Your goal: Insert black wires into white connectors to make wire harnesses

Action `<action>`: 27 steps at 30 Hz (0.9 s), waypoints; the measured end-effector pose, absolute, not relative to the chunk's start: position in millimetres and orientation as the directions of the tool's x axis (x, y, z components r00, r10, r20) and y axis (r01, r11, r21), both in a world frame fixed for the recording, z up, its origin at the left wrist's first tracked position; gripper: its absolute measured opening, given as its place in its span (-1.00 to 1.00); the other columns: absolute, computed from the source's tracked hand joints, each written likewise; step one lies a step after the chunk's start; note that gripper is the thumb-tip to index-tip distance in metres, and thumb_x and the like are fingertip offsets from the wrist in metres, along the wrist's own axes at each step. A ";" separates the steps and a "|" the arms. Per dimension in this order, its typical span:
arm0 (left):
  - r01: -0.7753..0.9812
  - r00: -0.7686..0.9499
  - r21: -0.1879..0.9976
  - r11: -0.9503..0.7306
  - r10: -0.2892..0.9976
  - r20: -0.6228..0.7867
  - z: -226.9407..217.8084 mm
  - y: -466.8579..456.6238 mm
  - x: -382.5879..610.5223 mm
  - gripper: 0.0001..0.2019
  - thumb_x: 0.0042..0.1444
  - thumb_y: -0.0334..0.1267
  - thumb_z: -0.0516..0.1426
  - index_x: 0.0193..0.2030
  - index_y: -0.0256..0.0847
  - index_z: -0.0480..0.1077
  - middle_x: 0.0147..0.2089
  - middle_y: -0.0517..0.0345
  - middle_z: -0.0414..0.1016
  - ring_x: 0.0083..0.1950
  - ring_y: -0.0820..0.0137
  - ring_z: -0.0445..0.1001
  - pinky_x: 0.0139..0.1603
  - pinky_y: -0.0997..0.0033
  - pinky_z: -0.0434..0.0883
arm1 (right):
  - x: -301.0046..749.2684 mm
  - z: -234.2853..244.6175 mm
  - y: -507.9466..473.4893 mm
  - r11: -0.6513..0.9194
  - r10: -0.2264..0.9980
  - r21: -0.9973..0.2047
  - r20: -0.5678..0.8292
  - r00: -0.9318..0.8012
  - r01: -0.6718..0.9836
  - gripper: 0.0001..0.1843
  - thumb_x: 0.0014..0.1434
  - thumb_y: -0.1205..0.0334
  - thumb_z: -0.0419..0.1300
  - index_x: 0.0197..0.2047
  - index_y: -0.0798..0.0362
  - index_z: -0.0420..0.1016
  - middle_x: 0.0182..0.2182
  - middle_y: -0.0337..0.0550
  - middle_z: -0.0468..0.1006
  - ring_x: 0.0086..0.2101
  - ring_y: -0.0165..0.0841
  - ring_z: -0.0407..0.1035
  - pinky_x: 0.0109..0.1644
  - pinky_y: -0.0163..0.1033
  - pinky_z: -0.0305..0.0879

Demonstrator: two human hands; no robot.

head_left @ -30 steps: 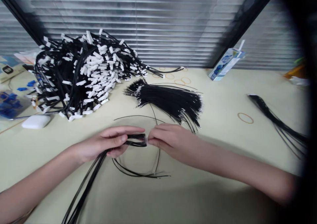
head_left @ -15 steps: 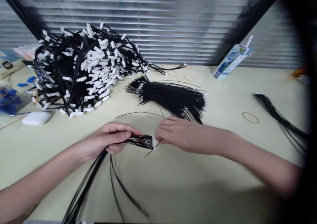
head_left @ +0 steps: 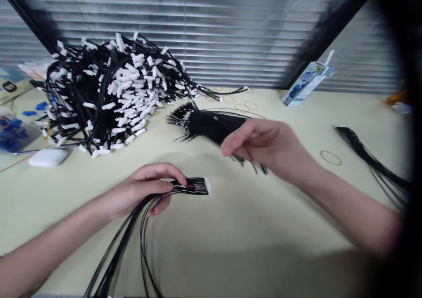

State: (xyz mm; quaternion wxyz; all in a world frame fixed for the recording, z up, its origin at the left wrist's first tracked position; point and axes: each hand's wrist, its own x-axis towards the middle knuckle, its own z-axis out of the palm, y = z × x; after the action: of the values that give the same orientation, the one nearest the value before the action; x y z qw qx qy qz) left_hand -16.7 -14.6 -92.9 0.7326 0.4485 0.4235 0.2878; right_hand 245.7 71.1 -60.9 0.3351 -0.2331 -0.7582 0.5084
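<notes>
My left hand [head_left: 148, 188] is closed around a wire harness [head_left: 114, 245]. The harness's black wires fan flat into a white connector [head_left: 207, 186] pointing right, and their loose lengths hang down toward the near edge. A small dark red patch shows among the wires by my fingertip. Over the right part of a bundle of loose black wires [head_left: 211, 124] with shiny metal ends, my right hand [head_left: 260, 144] hovers with fingers loosely extended. I see nothing held in it, though its inner fingers are partly hidden.
A large heap of black cables with white connectors [head_left: 132, 82] lies at the back left. Near it are a white rounded case [head_left: 48, 157] and a bag of blue pieces [head_left: 13, 133]. A drink carton [head_left: 306, 83], a rubber band [head_left: 331, 158] and another harness [head_left: 359, 148] are at right.
My right hand has left the connector and a thin wire there, moving up and right over the loose wire bundle. My left hand keeps its hold, the connector shifting slightly right.
</notes>
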 end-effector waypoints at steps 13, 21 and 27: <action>0.103 0.380 0.953 0.287 0.873 -0.304 -84.9 -23.2 -8.8 -0.69 0.13 -0.16 0.17 -0.01 -0.12 0.25 -0.23 0.16 0.36 -0.56 0.69 0.05 -0.60 0.62 -0.03 | 225.9 -84.2 25.3 0.946 0.318 -0.199 0.405 -0.857 0.257 -0.69 0.22 0.19 0.07 0.00 0.14 0.33 -0.18 -0.24 0.44 -0.16 -0.54 0.29 -0.03 -0.39 0.26; -0.018 0.749 0.910 0.415 0.608 -0.262 -97.0 -31.6 -7.2 -0.57 0.17 -0.08 0.11 0.11 -0.25 0.23 -0.45 0.23 0.27 -0.51 0.59 0.24 -0.51 0.61 0.20 | 223.5 -84.7 15.9 0.937 0.281 -0.328 0.506 -0.816 0.120 -0.61 0.19 0.35 0.10 0.10 0.18 0.26 -0.03 -0.23 0.41 -0.05 -0.59 0.23 0.11 -0.47 0.22; -0.136 0.790 0.877 0.461 0.585 -0.185 -99.4 -30.0 -1.9 -0.65 0.08 -0.18 0.18 -0.02 -0.30 0.34 -0.35 0.06 0.45 -0.34 0.41 0.44 -0.25 0.44 0.34 | 218.3 -91.0 14.4 0.908 0.291 -0.419 0.574 -0.765 0.031 -0.57 0.13 0.41 0.14 0.09 0.13 0.25 -0.06 -0.24 0.45 -0.05 -0.59 0.25 0.12 -0.49 0.24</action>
State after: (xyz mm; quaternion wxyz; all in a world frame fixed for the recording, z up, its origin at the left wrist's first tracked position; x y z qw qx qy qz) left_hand -1.9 -30.0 -99.4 0.8209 0.4702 0.2384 0.2196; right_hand 218.3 14.4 -91.0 0.3311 -0.0877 -0.9188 0.1963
